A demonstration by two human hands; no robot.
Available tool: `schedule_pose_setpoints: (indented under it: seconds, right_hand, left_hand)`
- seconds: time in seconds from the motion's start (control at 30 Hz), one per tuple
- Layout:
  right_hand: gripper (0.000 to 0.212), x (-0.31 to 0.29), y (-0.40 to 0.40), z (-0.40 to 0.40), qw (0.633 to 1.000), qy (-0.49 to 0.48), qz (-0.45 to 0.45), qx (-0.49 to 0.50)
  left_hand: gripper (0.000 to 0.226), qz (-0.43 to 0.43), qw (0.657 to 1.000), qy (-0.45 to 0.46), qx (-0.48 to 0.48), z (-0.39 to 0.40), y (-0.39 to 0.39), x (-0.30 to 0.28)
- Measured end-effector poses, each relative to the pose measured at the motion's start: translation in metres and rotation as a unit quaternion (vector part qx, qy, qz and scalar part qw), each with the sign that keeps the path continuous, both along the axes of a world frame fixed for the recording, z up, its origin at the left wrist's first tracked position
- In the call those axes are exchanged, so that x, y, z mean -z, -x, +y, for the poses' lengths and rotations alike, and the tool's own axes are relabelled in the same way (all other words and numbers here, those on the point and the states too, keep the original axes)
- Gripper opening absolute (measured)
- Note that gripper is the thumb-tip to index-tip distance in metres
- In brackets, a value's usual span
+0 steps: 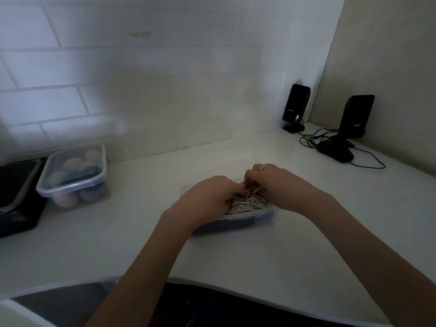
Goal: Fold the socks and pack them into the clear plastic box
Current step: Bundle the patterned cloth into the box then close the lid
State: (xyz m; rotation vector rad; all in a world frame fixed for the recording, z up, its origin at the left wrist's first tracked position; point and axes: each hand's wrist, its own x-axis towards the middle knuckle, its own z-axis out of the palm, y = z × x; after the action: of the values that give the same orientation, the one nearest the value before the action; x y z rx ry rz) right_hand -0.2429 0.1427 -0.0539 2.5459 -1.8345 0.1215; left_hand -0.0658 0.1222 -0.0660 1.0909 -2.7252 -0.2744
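A clear plastic box (264, 224) stands on the white counter in the middle of the head view. A white sock with dark stripes (245, 205) lies on top inside it, over something dark blue (226, 226) lower in the box. My left hand (212, 193) and my right hand (273, 182) are both over the box, fingers curled and pinching the striped sock between them. The far part of the box is hidden behind my hands.
A second clear box with a lid (74, 174), full of rolled pastel and dark socks, sits at the left by a black device (16, 197). Two black speakers (296, 107) (354, 121) and cables (368, 159) stand at the back right. Tiled wall behind.
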Motion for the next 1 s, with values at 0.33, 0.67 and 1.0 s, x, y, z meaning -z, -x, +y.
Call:
schedule_pose_setpoints:
  seconds: [0.33,0.67,1.0]
  right_hand:
    - [0.047,-0.018,0.005,0.000,0.987,-0.091,0.131,0.016]
    - [0.048,-0.023,0.006,0.002,0.987,-0.043,0.152,0.028]
    - [0.041,-0.023,-0.015,0.000,0.990,-0.112,0.049,-0.067]
  left_hand:
    - [0.048,-0.032,0.998,-0.061,-0.008,-0.008,-0.007,-0.009]
    - [0.049,-0.052,0.996,-0.066,-0.016,-0.008,-0.006,-0.003]
    - [0.035,-0.051,0.997,-0.061,-0.003,-0.007,-0.005,-0.009]
